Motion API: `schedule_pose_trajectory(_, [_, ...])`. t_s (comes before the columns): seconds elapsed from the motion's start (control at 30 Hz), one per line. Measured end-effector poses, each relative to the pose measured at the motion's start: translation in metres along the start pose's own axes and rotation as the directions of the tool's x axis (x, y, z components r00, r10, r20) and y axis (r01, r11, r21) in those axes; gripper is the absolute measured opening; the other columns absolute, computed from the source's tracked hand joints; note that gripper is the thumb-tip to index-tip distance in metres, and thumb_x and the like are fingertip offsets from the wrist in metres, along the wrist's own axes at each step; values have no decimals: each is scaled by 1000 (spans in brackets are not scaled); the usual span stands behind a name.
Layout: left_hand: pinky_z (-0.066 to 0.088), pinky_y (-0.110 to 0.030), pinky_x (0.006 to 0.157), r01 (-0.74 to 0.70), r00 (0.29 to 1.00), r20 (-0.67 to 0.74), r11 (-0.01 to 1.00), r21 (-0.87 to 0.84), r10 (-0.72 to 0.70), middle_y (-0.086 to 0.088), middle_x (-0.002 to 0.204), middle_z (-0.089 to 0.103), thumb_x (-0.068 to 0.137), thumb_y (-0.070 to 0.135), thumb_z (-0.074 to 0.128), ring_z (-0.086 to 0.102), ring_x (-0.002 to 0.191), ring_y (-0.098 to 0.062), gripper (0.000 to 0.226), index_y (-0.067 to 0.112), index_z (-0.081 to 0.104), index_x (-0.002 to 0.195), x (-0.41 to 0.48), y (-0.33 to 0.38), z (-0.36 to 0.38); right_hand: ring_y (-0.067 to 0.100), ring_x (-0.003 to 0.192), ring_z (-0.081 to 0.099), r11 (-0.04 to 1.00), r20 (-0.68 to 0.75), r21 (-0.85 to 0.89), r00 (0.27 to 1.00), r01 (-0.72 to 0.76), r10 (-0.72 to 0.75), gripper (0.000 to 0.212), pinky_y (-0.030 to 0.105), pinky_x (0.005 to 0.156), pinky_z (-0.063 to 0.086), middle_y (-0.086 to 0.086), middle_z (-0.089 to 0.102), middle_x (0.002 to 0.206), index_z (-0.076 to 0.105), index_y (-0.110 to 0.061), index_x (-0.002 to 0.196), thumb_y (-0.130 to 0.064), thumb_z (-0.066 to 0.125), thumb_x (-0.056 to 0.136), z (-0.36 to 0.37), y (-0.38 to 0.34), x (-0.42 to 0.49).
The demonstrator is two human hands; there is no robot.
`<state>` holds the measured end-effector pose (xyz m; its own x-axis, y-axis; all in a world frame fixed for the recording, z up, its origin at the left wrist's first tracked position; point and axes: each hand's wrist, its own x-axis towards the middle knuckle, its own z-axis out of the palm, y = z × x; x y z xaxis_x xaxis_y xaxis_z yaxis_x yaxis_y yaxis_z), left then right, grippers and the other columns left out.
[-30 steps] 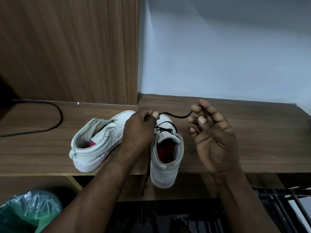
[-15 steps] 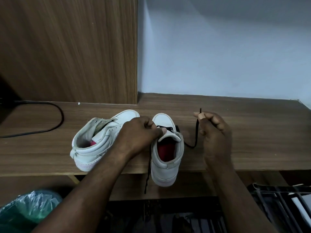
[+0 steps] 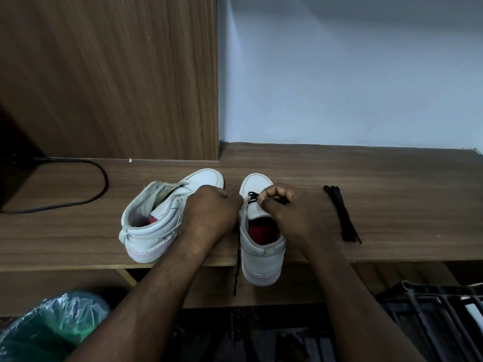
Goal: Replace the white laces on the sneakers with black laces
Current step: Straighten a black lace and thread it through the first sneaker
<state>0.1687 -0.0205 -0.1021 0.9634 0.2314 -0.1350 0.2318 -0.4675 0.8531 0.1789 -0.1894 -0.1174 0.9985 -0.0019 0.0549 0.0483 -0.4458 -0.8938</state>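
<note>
Two white sneakers stand on the wooden shelf (image 3: 392,205). The left sneaker (image 3: 156,220) lies tilted with no lace showing. The right sneaker (image 3: 258,246) points away from me, its heel over the shelf's front edge. A black lace (image 3: 252,198) crosses its lower eyelets, and one end (image 3: 237,267) hangs down past the edge. My left hand (image 3: 211,207) grips the right sneaker's left side, fingers curled. My right hand (image 3: 285,207) pinches the black lace over the tongue. A second black lace (image 3: 342,212) lies bundled on the shelf to the right.
A black cable (image 3: 86,194) loops over the shelf at the left, by a dark object at the frame's edge. A wooden panel (image 3: 109,74) rises behind the sneakers. Below the shelf are a green plastic bag (image 3: 52,330) and a dark rack (image 3: 439,317).
My right hand has come in from the right with the lace end to the right sneaker's eyelets. The lace's slack loop is gone. My left hand stays on the sneaker.
</note>
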Motion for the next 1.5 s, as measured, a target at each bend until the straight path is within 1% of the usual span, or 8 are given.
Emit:
schedule_pose_trajectory(0.17, [60,-57,78,46,996,86,990,-132,-35,-21,68,70,71,43,62,71,76,-42,44,0,69,69,3,-5,-3,-1,77,67,993,-3,-115,1000,8,-8,15,29,74,57,-15,74,78,77,-26,78,-21,70,90,7,-5,3])
schedule_pose_trajectory(0.27, [60,-58,82,43,993,117,984,-173,-23,-19,71,73,72,46,62,72,78,-43,46,2,73,75,5,-11,-4,-6,76,64,982,-14,-187,999,29,-32,16,19,65,49,-19,72,76,75,-29,74,-24,72,89,9,-7,4])
schedule_pose_trajectory(0.5, [55,-35,64,154,974,209,926,-344,-84,-22,80,76,97,20,69,68,62,-28,26,4,77,79,10,-23,-8,-4,87,60,946,6,-281,986,163,-168,16,6,67,39,-19,65,79,74,-30,71,-20,77,83,13,-13,2])
schedule_pose_trajectory(0.67, [50,-25,50,155,978,192,911,-381,-86,-18,67,70,96,22,72,62,52,-22,31,3,73,72,4,-18,-7,4,85,58,910,32,-338,970,239,-243,13,23,76,40,-14,61,82,72,-24,70,-19,76,81,16,-18,-1])
schedule_pose_trajectory(0.9, [64,-48,78,86,989,144,943,-322,-41,-14,77,77,91,35,77,75,71,-28,29,11,79,74,3,-19,-4,16,98,50,834,66,-473,956,283,-287,13,33,80,42,-16,56,85,70,-28,73,-27,72,86,16,-18,-3])
schedule_pose_trajectory(1.1, [64,-51,80,25,989,146,941,-339,26,-8,76,78,88,51,75,77,73,-25,34,20,81,77,1,-21,-3,19,96,51,807,-18,-535,951,253,-310,14,36,76,45,-9,59,89,71,-25,75,-28,73,89,23,-14,-4])
schedule_pose_trajectory(1.37, [58,-38,69,171,980,170,887,-430,-107,-10,79,78,96,16,69,71,69,-24,17,16,76,80,5,-21,8,17,102,56,917,-49,-345,971,202,-232,21,36,84,48,-19,53,86,66,-33,73,-27,76,90,23,-13,-4])
schedule_pose_trajectory(1.5, [53,-29,67,75,992,114,964,-255,-47,2,69,72,96,16,62,65,65,-13,21,20,70,77,9,-16,13,20,103,55,921,-16,-343,980,183,-201,11,43,88,49,-18,55,91,69,-27,82,-26,72,93,21,-11,-5])
